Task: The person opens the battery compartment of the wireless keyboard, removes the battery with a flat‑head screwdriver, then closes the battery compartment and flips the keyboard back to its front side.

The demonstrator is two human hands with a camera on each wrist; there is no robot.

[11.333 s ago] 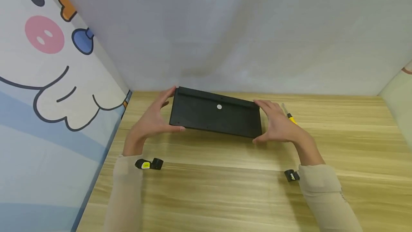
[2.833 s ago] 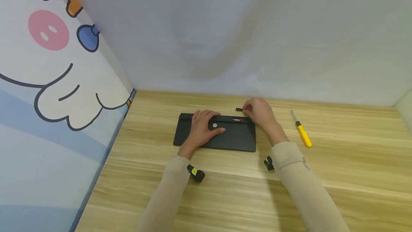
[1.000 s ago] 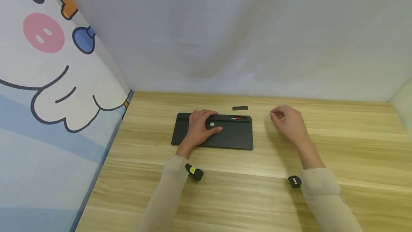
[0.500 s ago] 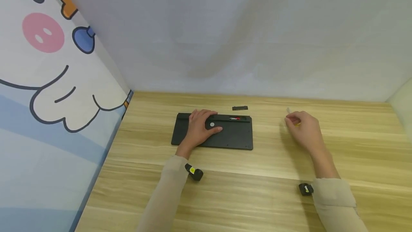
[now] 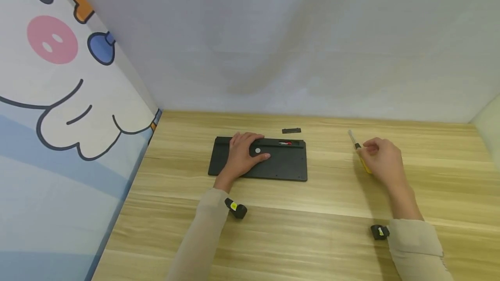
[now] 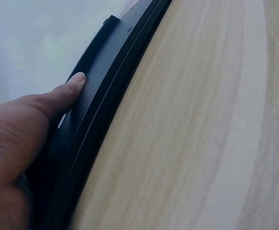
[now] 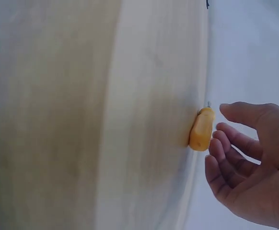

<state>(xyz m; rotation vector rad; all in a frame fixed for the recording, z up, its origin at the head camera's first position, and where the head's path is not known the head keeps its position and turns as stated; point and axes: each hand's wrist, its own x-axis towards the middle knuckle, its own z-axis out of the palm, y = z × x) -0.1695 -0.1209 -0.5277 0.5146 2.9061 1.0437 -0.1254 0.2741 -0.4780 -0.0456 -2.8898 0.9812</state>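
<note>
A black keyboard (image 5: 285, 164) lies underside up on the table, its battery compartment (image 5: 291, 143) uncovered with something red and white inside. My left hand (image 5: 243, 155) rests across its left half, fingers toward the far edge and thumb on the back; in the left wrist view the thumb (image 6: 72, 88) presses on the black surface. Just beyond the keyboard sits a small black battery cover (image 5: 291, 131). My right hand (image 5: 384, 161) hovers at a screwdriver with a yellow handle (image 7: 202, 129). In the right wrist view its thumb and fingers are apart, beside the handle and not around it.
The wooden table (image 5: 297, 237) runs back to a pale wall (image 5: 312, 47). A wall with cartoon pictures (image 5: 70, 142) borders the left side. Small black cameras (image 5: 236, 208) are worn at both wrists.
Earlier both hands held the keyboard raised; then the right hand held the battery cover behind it. The cover now lies released, and the right hand has moved right to the screwdriver. Left hand stays put lately.
</note>
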